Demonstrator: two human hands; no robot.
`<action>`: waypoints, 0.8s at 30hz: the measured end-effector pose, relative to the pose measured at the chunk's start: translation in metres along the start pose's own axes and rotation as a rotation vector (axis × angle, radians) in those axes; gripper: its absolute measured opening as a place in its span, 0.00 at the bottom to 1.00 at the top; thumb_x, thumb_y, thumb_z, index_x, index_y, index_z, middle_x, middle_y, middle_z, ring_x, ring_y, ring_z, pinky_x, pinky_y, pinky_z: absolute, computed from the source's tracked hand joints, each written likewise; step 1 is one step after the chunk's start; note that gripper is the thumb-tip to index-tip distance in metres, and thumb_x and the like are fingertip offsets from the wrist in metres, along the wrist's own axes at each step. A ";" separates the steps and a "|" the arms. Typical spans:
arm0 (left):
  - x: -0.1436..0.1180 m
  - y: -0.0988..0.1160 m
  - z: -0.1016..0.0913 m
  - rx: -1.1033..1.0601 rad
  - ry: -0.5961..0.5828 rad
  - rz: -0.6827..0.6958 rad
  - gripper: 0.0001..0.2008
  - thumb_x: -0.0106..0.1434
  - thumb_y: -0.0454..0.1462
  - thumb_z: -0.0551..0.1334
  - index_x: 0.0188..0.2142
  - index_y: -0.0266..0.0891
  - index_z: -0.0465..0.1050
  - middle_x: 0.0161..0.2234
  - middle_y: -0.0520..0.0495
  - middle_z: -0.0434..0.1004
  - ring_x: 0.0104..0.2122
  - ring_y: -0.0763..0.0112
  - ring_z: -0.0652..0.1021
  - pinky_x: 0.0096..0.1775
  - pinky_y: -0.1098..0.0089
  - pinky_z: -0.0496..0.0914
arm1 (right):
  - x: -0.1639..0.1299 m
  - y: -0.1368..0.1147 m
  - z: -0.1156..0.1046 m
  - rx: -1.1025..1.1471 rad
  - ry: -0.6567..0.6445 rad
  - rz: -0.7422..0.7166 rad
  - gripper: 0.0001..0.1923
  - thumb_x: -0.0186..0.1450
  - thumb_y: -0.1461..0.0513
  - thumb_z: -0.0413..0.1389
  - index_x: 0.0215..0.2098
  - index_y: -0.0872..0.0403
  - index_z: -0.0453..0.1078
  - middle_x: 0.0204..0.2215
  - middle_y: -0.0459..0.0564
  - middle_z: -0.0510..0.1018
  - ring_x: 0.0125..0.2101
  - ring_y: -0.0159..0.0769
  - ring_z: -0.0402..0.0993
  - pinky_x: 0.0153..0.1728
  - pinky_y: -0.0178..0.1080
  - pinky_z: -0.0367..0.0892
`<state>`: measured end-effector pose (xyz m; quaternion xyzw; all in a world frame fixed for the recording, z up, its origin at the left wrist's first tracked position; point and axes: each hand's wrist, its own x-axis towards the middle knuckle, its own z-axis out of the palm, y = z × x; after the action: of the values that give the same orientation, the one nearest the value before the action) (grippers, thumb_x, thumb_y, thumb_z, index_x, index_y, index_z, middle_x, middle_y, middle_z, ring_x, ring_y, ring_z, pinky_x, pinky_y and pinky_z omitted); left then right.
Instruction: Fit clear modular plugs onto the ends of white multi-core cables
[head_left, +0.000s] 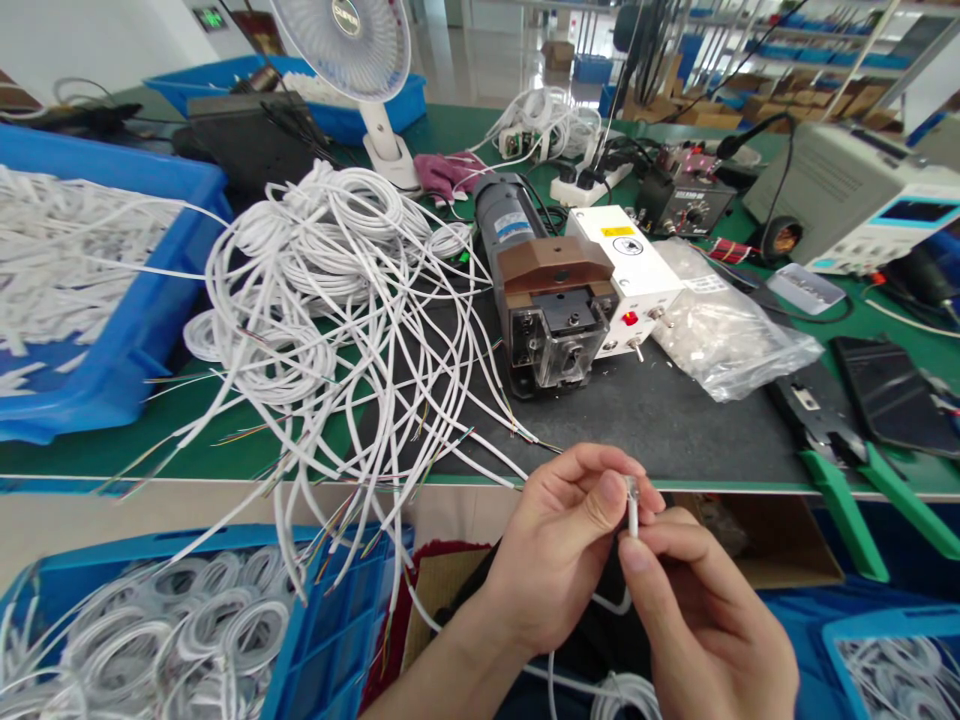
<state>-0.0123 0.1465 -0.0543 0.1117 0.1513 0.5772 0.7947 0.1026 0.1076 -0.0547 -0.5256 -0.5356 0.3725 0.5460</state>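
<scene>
Nearest, low in the head view: left hand (559,545) and right hand (701,620) brought together just below the table (675,420) edge, both pinching the end of a thin white cable (632,515). Left thumb and fingers closed around the tip, where a small clear connector seems to sit, too small to tell for sure; right fingertips clamped on the sheath just beneath it. Rest of the cable trailing down and away under the wrists.

Judged from its look: light, limp, smooth-sheathed and likely a bit slippery; the tip small and probably delicate, so best gripped close to the end, on the sheath, with a fingertip pinch rather than a full fist.

At lower left, a blue bin (315,640) of coiled white cables; another at lower right. Beyond the hands, a dark mat on the green table, green-handled crimping pliers (847,480) at right, a clear bag of small parts (720,340), and a motor-driven crimping machine (555,310) with a white control box. To the left, a big loose tangle of white cables (330,300) with coloured wire ends bared, then a large blue tray (97,280) of cut pieces.

Farther back: a white desk fan (352,50), a power strip, a soldering station, a bench power supply (855,190), then a workshop floor with shelving and cartons.
</scene>
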 end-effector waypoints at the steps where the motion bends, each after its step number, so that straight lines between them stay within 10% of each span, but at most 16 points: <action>1: 0.000 0.000 0.000 -0.003 0.002 -0.002 0.02 0.72 0.35 0.71 0.42 0.37 0.84 0.33 0.47 0.83 0.34 0.76 0.78 0.40 0.76 0.71 | 0.000 0.000 0.000 0.002 -0.004 0.000 0.05 0.70 0.66 0.66 0.37 0.49 0.80 0.35 0.48 0.84 0.34 0.36 0.80 0.32 0.31 0.75; 24: -0.003 0.000 -0.001 0.028 0.091 -0.007 0.06 0.68 0.38 0.76 0.40 0.37 0.86 0.32 0.48 0.82 0.31 0.76 0.77 0.39 0.74 0.70 | 0.002 0.001 -0.001 -0.013 -0.027 0.000 0.04 0.71 0.65 0.66 0.38 0.49 0.81 0.37 0.49 0.85 0.35 0.36 0.81 0.33 0.31 0.76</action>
<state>-0.0138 0.1442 -0.0550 0.0958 0.1956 0.5766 0.7874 0.1044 0.1092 -0.0553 -0.5240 -0.5454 0.3759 0.5355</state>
